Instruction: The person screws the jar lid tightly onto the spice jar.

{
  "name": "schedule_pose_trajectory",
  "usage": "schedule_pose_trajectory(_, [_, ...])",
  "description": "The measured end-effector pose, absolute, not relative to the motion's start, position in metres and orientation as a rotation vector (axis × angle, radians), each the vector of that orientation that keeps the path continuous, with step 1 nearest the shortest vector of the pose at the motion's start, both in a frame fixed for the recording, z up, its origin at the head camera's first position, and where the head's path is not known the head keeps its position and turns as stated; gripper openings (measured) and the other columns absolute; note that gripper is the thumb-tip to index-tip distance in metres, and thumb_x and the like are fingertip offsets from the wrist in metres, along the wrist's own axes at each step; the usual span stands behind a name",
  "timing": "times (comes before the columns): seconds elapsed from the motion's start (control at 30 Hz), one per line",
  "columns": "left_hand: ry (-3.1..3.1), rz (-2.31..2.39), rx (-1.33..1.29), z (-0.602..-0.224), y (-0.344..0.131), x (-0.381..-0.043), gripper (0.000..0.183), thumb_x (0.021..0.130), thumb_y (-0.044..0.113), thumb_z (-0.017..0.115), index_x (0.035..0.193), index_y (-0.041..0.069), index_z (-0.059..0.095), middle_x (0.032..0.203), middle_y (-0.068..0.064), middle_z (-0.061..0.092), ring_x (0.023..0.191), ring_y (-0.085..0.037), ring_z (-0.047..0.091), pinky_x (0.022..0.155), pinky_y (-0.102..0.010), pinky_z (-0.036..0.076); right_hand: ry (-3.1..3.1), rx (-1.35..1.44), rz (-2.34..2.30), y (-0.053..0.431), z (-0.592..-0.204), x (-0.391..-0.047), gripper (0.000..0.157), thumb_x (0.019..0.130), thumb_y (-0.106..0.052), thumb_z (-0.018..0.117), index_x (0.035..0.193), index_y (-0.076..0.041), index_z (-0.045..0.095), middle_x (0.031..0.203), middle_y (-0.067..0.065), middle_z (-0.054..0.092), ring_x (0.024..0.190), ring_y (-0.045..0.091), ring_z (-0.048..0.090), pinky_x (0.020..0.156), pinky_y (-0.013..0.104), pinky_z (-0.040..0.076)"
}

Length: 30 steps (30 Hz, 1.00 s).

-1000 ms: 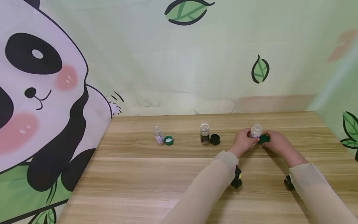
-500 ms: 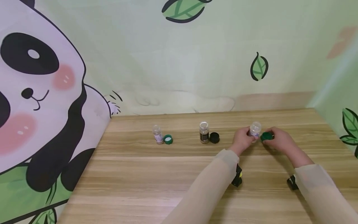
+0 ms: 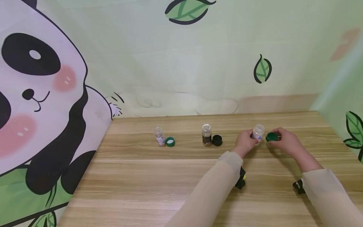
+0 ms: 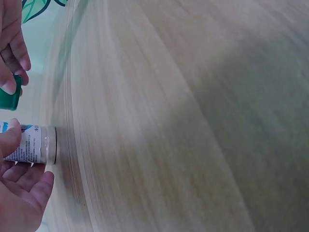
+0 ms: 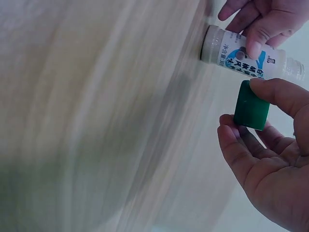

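Observation:
Near the right back of the table, my left hand (image 3: 246, 142) grips a small clear bottle (image 5: 246, 53) round its labelled body. The bottle stands upright with its threaded neck bare. Just to its right, my right hand (image 3: 286, 142) pinches a green screw cap (image 5: 252, 107) between thumb and fingers. A gap separates the cap from the bottle. In the left wrist view the green cap (image 4: 9, 94) hangs beside the label, and the bottle's base is close over the wood.
Left of my hands stands an uncapped bottle with a dark label (image 3: 206, 135), a black cap (image 3: 217, 140) beside it. Further left is another uncapped bottle (image 3: 159, 137) next to an upturned green cap (image 3: 170, 142). A printed panda backdrop (image 3: 141, 63) rises behind the wooden table (image 3: 158, 183).
My right hand has drawn the green cap away from the bottle to the right, widening the gap. My left hand keeps its grip on the bottle in nearly the same place.

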<state>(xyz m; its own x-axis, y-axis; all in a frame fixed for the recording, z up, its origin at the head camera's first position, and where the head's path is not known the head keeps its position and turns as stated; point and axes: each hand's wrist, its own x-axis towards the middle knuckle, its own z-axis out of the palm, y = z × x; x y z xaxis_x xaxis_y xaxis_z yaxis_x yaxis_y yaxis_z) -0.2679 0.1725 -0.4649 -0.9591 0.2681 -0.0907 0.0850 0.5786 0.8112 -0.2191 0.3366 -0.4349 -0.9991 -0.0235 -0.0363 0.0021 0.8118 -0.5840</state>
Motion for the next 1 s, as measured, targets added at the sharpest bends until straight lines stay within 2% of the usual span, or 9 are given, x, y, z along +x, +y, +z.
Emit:
schedule_pose_trajectory(0.13, [2.586,1.319,0.246,-0.461,0.174,-0.265,0.043,0.091,0.018,0.079,0.132,0.014,0.069,0.127,0.0,0.075,0.119,-0.009,0.067,0.102,-0.021,0.05,2.962,-0.013,-0.96,0.337,-0.434,-0.219,0.05,0.094,-0.014,0.069,0.129,0.016,0.05,0.119,0.042,0.06,0.106,0.054,0.062,0.085,0.056,0.055])
schedule_pose_trajectory(0.37, [2.615,1.315,0.238,-0.458,0.175,-0.262,0.04,0.091,0.018,0.078,0.13,0.013,0.07,0.125,-0.001,0.076,0.116,-0.009,0.068,0.1,-0.018,0.05,2.948,-0.009,-0.986,0.338,-0.431,-0.219,0.052,0.095,-0.015,0.068,0.132,0.016,0.049,0.122,0.043,0.059,0.109,0.054,0.06,0.085,0.054,0.056])
schedule_pose_trajectory(0.6, [2.645,1.302,0.259,-0.461,0.174,-0.265,0.039,0.091,0.017,0.078,0.129,0.012,0.071,0.122,-0.001,0.077,0.111,-0.008,0.068,0.096,-0.016,0.05,2.955,-0.038,-0.995,0.334,-0.423,-0.222,0.05,0.095,-0.013,0.068,0.132,0.016,0.05,0.121,0.042,0.06,0.11,0.054,0.06,0.082,0.048,0.055])
schedule_pose_trajectory(0.83, [2.645,1.303,0.252,-0.461,0.175,-0.266,0.039,0.091,0.016,0.078,0.129,0.011,0.071,0.121,-0.002,0.077,0.111,-0.01,0.069,0.096,-0.018,0.051,2.958,-0.044,-0.979,0.333,-0.414,-0.224,0.052,0.096,-0.014,0.067,0.136,0.014,0.049,0.123,0.041,0.059,0.112,0.055,0.058,0.085,0.053,0.054])
schedule_pose_trajectory(1.0, [2.643,1.282,0.249,-0.462,0.175,-0.265,0.04,0.091,0.018,0.078,0.13,0.013,0.07,0.123,0.0,0.076,0.113,-0.009,0.069,0.097,-0.018,0.051,2.972,-0.05,-0.981,0.333,-0.413,-0.225,0.05,0.096,-0.014,0.069,0.133,0.014,0.051,0.12,0.04,0.061,0.109,0.053,0.06,0.079,0.045,0.055])
